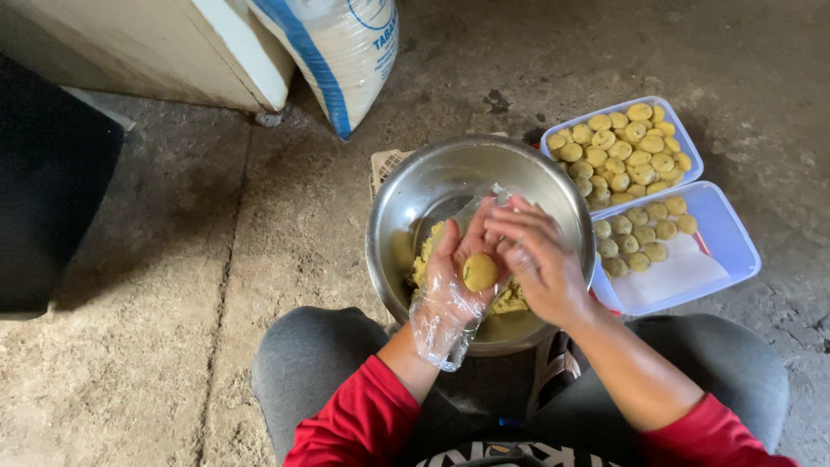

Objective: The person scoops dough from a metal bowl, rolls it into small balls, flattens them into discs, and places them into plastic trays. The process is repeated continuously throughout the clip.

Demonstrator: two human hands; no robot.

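My left hand [450, 281], in a thin clear plastic glove, lies palm up over a steel bowl [406, 195] and cradles a round yellow dough ball [480, 271]. My right hand [536, 259] is bare; its fingers rest against the left fingertips just beside the ball. Loose yellow dough [510, 298] lies in the bottom of the bowl under both hands. To the right, one plastic tray [687, 147] is packed with several finished dough balls [618, 151]. A second tray [735, 233] holds several more balls [641, 233] at its far end.
A white sack with blue stripes [337, 52] leans against a pale cabinet [173, 52] at the top. A woven basket edge [385, 164] shows behind the bowl. My knees in grey trousers [311, 363] flank the bowl on a rough concrete floor [173, 303].
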